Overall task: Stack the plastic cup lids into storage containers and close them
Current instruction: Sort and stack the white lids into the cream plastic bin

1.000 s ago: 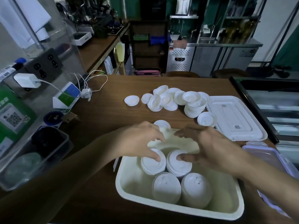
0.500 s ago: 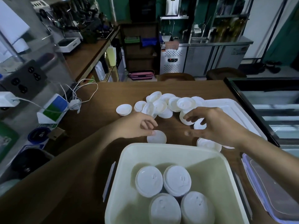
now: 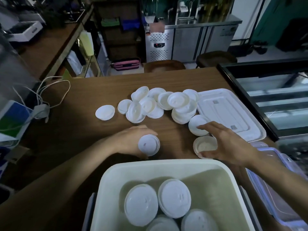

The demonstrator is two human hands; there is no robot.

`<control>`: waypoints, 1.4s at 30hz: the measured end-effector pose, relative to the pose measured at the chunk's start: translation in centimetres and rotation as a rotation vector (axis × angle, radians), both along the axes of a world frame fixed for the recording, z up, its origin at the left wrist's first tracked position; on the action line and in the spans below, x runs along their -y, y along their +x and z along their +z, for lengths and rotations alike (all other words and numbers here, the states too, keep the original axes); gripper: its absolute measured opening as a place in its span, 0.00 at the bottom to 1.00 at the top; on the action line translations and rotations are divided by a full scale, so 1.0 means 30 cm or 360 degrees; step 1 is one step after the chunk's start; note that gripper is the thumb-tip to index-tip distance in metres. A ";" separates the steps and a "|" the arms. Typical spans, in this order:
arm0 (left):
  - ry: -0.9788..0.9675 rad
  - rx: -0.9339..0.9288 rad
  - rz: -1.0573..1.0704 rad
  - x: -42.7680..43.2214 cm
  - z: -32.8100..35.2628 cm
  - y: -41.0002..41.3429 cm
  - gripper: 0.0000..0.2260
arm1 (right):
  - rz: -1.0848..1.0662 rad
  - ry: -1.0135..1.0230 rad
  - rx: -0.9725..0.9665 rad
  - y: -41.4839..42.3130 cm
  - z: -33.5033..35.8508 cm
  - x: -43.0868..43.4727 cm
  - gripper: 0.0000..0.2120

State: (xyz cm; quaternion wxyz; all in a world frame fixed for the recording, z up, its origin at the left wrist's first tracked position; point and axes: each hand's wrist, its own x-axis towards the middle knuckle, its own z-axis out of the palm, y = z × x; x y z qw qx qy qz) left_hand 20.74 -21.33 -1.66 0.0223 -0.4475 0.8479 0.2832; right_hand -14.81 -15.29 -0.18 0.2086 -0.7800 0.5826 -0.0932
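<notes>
- The left hand (image 3: 131, 142) is seen above the brown wooden worktop (image 3: 80, 134), just beyond the far rim of the container. Its fingers are curled round a small stack of white round plastic cup lids (image 3: 148, 145), which is held tilted with its top towards the camera.
- The right hand (image 3: 231, 147) is held spread, palm down, with nothing gripped. Its thumb is laid on the near edge of an upturned white plastic cup lid (image 3: 205, 145), and a fingertip is placed on a flat-lying white cup lid (image 3: 197, 124) just behind it.
- A cream rectangular plastic storage container (image 3: 166, 164) is found at the near edge of the view, uncovered. Four stacks of white cup lids (image 3: 141, 204) are packed side by side in it, tops up; the two nearest are cut off by the frame.
- A loose pile of white cup lids (image 3: 158, 102) is spread over the middle of the worktop, some overlapped and some tilted, with a taller heap at its right end.
- A single white cup lid (image 3: 105, 112) is set apart just left of the pile.
- A white rectangular plastic container cover (image 3: 221, 110) is laid flat to the right of the pile, touched by the heap.
- A clear plastic box with a bluish-purple rim (image 3: 273, 180) is partly seen beside the cream container, under the right forearm.
</notes>
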 end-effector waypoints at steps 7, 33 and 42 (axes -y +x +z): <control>-0.0070 -0.0193 -0.0039 -0.004 0.015 -0.061 0.27 | -0.0172 0.0006 -0.0176 -0.032 -0.058 -0.041 0.51; -0.0266 -0.0637 0.0216 -0.121 0.307 0.003 0.28 | 0.0078 -0.0104 0.0721 0.126 0.233 -0.053 0.38; -0.0271 -0.0669 0.0123 -0.394 0.429 0.046 0.36 | 0.0329 -0.0021 0.0742 0.232 0.377 -0.268 0.37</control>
